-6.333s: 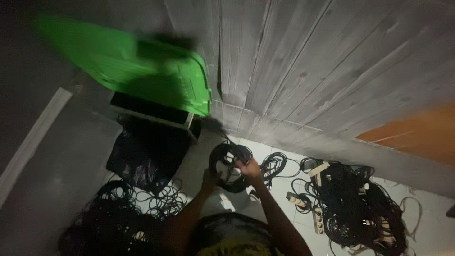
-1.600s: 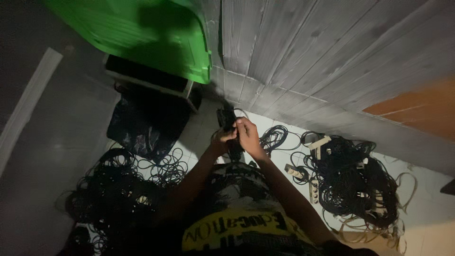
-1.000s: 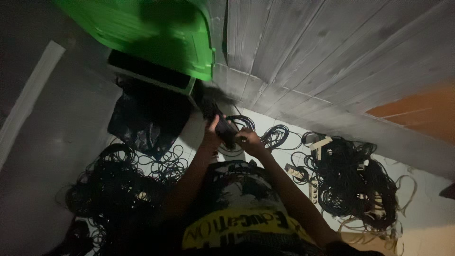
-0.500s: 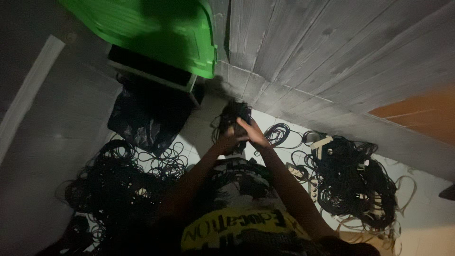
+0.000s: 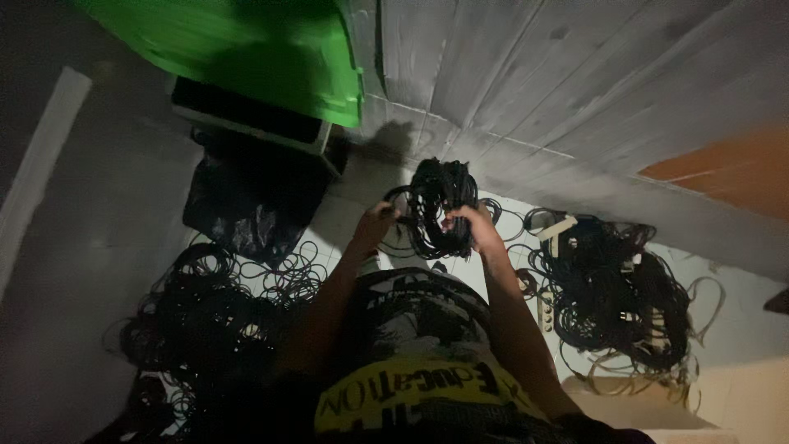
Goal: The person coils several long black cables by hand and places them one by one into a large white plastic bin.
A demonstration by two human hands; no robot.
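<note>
I hold a coiled bundle of black cable in front of me with both hands. My left hand grips the bundle's left side, where a loop sticks out. My right hand clasps its right side lower down. The bundle is raised above the pale floor, close to the grey plank wall. My forearms reach out over my dark shirt with a yellow band.
A green bin lid leans over a dark box at upper left. A black bag lies below it. Loose black cables pile at left, and more cables with pale power strips at right.
The cable bundle has stayed in both hands and was turned and worked; it now sits slightly higher and farther right than half a second ago. The camera view shifted a little.
</note>
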